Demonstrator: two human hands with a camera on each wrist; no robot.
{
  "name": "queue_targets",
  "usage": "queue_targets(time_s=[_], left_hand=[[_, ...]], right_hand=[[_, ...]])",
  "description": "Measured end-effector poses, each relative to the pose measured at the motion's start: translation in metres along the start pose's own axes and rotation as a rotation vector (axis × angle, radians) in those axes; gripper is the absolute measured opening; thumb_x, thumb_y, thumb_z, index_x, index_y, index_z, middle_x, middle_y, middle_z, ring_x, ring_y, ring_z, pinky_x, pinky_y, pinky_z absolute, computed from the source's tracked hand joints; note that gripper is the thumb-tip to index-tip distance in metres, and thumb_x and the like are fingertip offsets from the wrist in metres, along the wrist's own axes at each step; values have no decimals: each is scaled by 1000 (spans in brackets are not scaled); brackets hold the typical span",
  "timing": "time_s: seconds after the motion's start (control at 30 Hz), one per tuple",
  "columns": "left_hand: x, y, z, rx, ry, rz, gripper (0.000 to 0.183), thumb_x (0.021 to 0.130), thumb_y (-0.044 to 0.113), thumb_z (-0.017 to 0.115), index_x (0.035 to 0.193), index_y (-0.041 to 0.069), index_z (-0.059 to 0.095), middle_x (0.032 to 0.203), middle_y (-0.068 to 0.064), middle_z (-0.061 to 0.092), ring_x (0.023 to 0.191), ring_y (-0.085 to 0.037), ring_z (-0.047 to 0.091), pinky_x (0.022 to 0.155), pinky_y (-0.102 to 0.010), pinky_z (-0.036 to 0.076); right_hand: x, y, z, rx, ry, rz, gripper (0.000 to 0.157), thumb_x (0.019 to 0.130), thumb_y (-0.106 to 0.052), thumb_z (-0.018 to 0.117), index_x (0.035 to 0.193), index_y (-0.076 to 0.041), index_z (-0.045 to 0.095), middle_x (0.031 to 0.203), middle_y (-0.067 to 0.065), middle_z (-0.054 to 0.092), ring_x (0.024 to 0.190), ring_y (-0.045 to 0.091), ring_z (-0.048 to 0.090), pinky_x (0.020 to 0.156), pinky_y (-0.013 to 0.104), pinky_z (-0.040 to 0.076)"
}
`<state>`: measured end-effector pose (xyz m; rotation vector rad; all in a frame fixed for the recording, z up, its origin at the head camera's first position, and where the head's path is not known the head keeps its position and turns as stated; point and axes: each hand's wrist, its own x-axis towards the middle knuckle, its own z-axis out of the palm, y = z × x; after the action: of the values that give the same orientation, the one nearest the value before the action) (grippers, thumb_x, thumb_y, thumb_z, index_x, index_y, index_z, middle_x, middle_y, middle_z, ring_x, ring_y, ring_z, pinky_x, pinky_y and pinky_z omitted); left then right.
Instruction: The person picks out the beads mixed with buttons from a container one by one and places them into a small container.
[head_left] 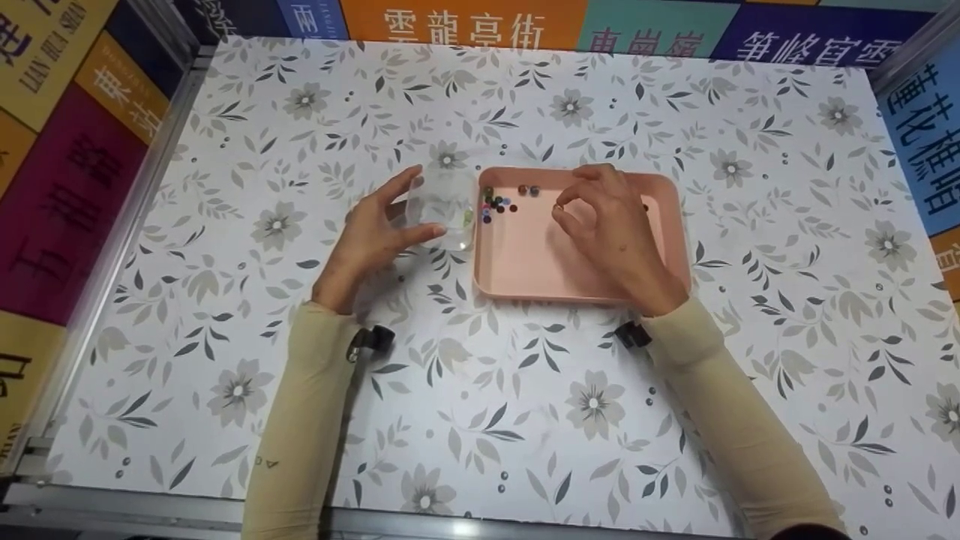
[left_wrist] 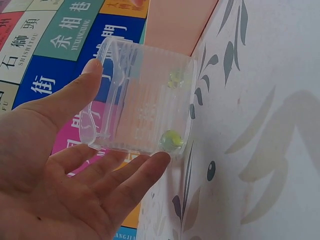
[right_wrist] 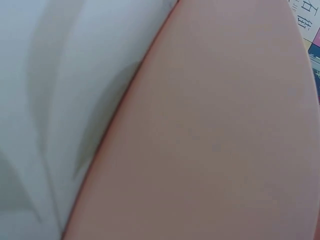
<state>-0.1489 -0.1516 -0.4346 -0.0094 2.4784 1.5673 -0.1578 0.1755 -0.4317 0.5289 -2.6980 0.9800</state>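
Observation:
My left hand (head_left: 375, 229) is curled about a clear plastic box (head_left: 437, 206) left of the pink tray (head_left: 577, 297). In the left wrist view, the thumb lies at the box's rim and the fingers at its opposite side. Inside it are a yellow-green glass marble (left_wrist: 171, 140) and another greenish marble (left_wrist: 175, 78). Over the tray, my right hand (head_left: 611, 225) pinches a tiny thing (head_left: 558, 210) between thumb and index finger; it looks like a marble or bead, mostly hidden. Several small dark and coloured balls (head_left: 500, 209) cluster at the tray's left end.
Two more balls (head_left: 529, 190) sit near the tray's back wall, and a dark one (head_left: 645, 208) at its right. A flowered cloth (head_left: 480, 427) covers the table. Coloured panels with large characters (head_left: 465, 22) border the back and sides. The right wrist view shows mainly the tray's outer wall (right_wrist: 200, 130).

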Motion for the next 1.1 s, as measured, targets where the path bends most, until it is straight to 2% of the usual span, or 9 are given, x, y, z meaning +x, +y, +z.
queue_targets(time_s=[0.13, 0.37, 0.87, 1.1], left_hand=[[1, -1, 0, 10, 2, -4, 96, 82, 32, 91, 161, 35, 38, 167, -1, 42, 152, -28, 45, 125, -39, 41], [-1, -1, 0, 9, -9, 39, 94, 85, 30, 89, 163, 30, 36, 167, -4, 42, 151, -31, 46, 122, -40, 45], [-3, 1, -1, 20, 0, 15, 97, 82, 35, 90, 162, 34, 36, 167, -2, 42, 151, -30, 47, 124, -42, 42], [-2, 0, -1, 20, -4, 10, 97, 81, 36, 90, 162, 35, 36, 168, -2, 41, 151, -30, 46, 125, -43, 42]], right_hand=[[1, -2, 1, 13, -8, -2, 5, 95, -19, 77, 95, -13, 76, 135, 15, 63, 135, 31, 55, 118, 51, 39], [2, -3, 4, 33, -6, 2, 7, 95, -17, 77, 94, -11, 76, 135, 17, 63, 132, 32, 56, 116, 48, 43], [3, -11, 10, 50, -35, 17, 8, 96, -19, 76, 96, -11, 76, 138, 13, 61, 137, 30, 53, 121, 47, 40], [4, -12, 13, 68, -29, -16, 7, 95, -17, 77, 95, -10, 76, 136, 14, 63, 137, 31, 54, 120, 46, 41]])
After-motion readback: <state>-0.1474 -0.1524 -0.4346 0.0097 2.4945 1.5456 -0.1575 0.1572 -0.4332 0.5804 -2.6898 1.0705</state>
